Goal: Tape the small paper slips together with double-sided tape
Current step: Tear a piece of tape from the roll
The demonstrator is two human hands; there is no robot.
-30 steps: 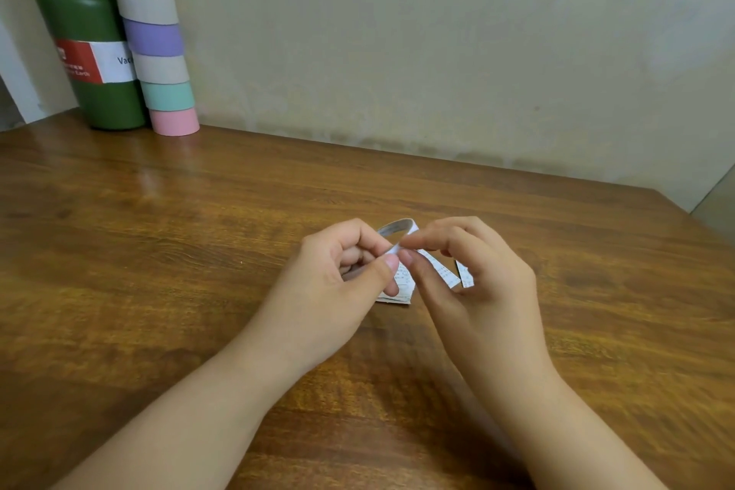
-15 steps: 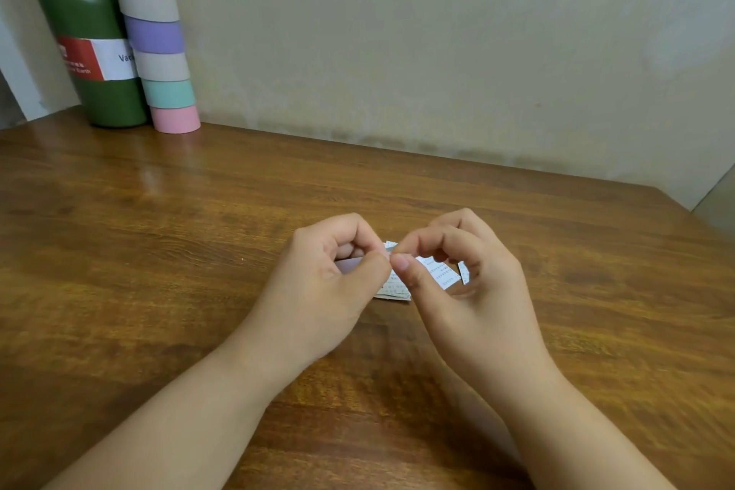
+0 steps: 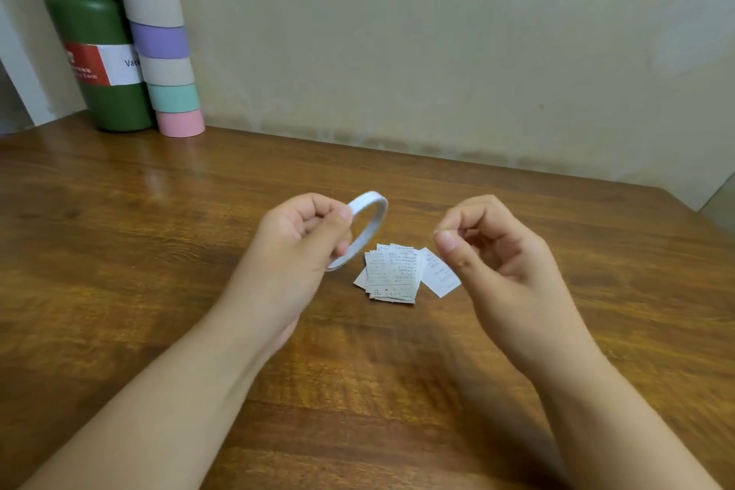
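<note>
— So, where is the thin white ring of double-sided tape (image 3: 368, 229)?

— Just left of the frame's centre, held up off the brown wooden table (image 3: 159, 251). The left hand (image 3: 302, 247) grips it, thumb over the near side of the ring and curled fingers behind. The ring stands on edge and tilted, its long axis running from lower left to upper right, the top leaning toward the wall.

— And the other hand?

— The right hand (image 3: 497, 255) hovers right of centre, well apart from the ring, its thumb and forefinger tips pressed together in a pinch. Whether a bit of tape sits between them I cannot tell; it is too small and blurred.

— The small printed white paper slips (image 3: 391, 272)?

— Lying flat on the table between the two hands, at the middle of the frame, in a loose overlapping pile. Most have their long edges running away from the viewer; one slip at the right fans out, angled toward the lower right and partly hidden by the right thumb.

— Anything else?

— In the upper left corner, against the pale wall, a dark green bottle with a red and white label (image 3: 99, 64) stands upright, and touching its right side is a tall stack of pastel purple, mint, grey and pink rolls (image 3: 161, 40).
</note>
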